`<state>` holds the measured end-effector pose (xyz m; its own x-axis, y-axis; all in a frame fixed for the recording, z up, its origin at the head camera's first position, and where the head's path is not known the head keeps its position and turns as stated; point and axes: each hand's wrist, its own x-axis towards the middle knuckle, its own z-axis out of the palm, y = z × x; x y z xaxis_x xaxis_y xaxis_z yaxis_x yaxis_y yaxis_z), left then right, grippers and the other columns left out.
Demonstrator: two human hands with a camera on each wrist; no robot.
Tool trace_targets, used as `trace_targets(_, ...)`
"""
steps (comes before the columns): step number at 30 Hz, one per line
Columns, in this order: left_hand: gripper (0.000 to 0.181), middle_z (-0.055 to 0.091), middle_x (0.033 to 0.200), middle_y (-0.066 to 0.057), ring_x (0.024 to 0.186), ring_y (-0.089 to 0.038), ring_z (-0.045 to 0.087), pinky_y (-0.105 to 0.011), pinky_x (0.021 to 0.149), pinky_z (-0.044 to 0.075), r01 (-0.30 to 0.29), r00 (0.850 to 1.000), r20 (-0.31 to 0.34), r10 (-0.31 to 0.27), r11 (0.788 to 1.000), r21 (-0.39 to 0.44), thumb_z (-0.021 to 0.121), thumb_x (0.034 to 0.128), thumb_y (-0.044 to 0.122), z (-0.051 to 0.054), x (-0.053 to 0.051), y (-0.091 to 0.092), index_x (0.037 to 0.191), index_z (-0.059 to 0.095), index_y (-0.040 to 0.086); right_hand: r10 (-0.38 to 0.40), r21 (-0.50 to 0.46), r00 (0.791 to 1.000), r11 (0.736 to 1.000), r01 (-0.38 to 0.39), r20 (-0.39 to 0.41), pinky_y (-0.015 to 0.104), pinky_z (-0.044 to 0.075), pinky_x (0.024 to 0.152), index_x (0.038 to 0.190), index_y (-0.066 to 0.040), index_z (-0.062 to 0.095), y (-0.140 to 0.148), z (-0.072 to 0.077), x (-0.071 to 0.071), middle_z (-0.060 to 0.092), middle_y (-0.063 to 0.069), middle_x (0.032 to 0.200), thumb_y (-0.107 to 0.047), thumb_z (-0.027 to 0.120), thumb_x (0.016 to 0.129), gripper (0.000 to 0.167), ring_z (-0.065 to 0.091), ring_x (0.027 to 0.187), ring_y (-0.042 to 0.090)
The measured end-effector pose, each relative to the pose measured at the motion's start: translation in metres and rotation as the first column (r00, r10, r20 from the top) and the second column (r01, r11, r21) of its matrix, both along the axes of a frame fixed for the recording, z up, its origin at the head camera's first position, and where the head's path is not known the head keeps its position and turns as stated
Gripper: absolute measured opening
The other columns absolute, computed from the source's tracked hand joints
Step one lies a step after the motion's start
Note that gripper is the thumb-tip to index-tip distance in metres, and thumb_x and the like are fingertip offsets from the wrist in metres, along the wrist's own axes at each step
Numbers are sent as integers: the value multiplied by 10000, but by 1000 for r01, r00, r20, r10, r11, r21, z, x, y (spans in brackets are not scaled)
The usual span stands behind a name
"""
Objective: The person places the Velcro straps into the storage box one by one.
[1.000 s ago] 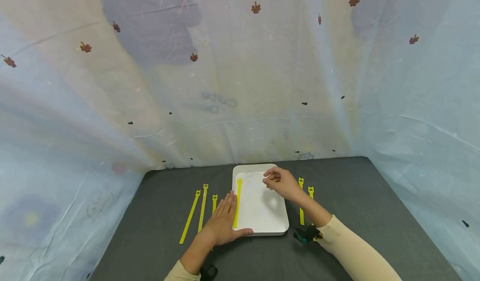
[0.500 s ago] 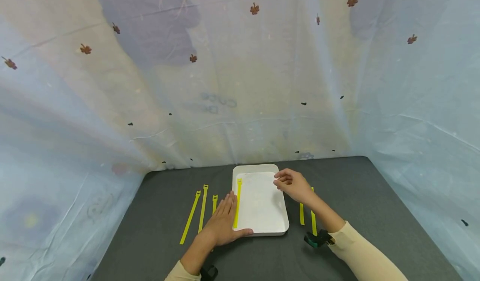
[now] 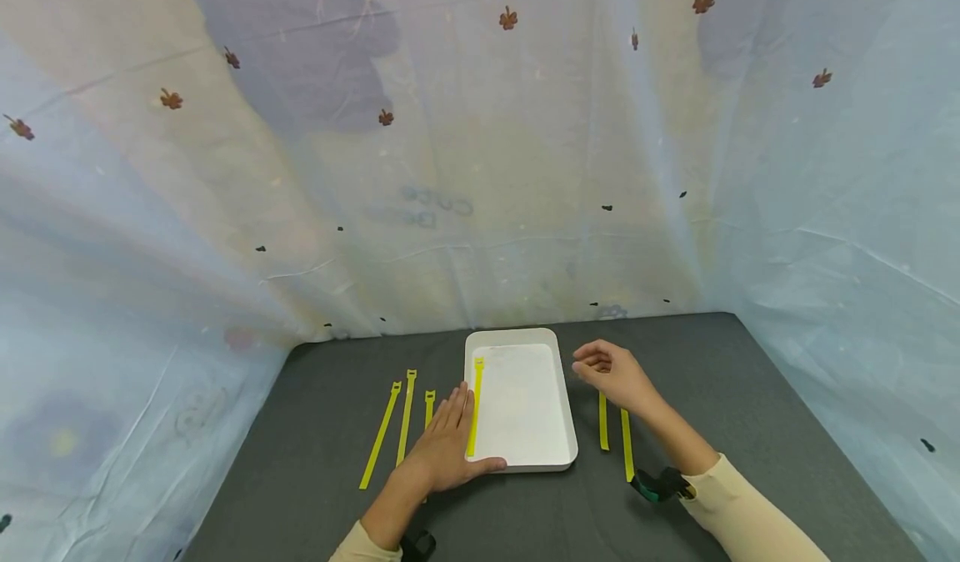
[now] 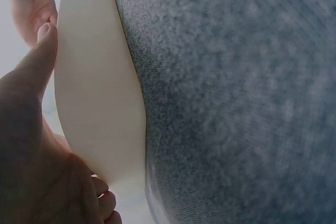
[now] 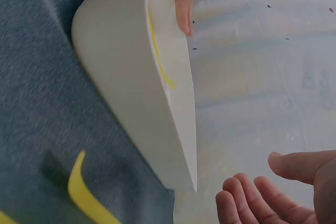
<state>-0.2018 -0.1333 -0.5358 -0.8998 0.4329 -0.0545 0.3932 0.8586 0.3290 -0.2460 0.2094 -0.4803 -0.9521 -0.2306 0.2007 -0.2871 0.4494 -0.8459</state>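
A white tray (image 3: 528, 416) stands upright on the dark table, with one yellow cable strap (image 3: 476, 416) lying along its left inner side. My left hand (image 3: 442, 444) rests against the tray's left side, fingers straight and thumb across the front edge. In the left wrist view the thumb lies by the rim of the tray (image 4: 97, 77). My right hand (image 3: 618, 378) hovers right of the tray, fingers loosely bent, nothing between them. Below it lie two yellow straps (image 3: 627, 454), their upper ends hidden by the hand. In the right wrist view, thumb and fingers are apart (image 5: 273, 198).
Left of the tray lie several yellow straps (image 3: 380, 437) with slotted heads, one partly behind the left hand. Grey cloth covers the table (image 3: 697, 395). A pale printed sheet (image 3: 480, 170) hangs behind and at both sides.
My right hand has moved from above the tray to the right, over the straps there. My left hand and the strap in the tray have stayed in place.
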Motion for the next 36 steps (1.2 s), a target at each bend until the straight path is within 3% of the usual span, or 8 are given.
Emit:
trace_targets(5,1303,59,1798,-186,1663,-358,95,-538,1334,178,3,1000,6,-3,1000,8,651,876,841,2,1,0,1706,129,-16,-25,19,999,1000,25,-27,325,594,831,1235,2,697,10,-2,4,749,161,1125,-179,715,1058,253,719,995,254)
trace_targets(23,1291,74,1794,-197,1661,-366,105,-537,1334,181,11,1000,-10,-11,1000,9,652,882,832,2,1,0,1702,144,-25,-145,88,989,986,145,-2,354,594,832,1234,24,697,41,-19,7,760,124,1103,-182,722,1056,273,714,1001,263)
trace_targets(31,1290,72,1794,-200,1661,-369,103,-541,1332,184,12,1000,-8,-12,1000,19,664,882,822,3,1,0,1700,145,-31,-172,125,985,978,169,9,338,587,795,1225,34,703,53,-27,8,759,150,1104,-176,729,1050,275,715,980,271)
trace_targets(36,1292,72,1794,-198,1660,-371,104,-544,1331,187,11,1000,-7,-10,1000,21,668,880,820,3,2,0,1700,143,-30,-190,156,982,970,184,21,387,584,797,1213,28,706,59,-33,6,754,157,1099,-178,737,1044,268,710,969,276)
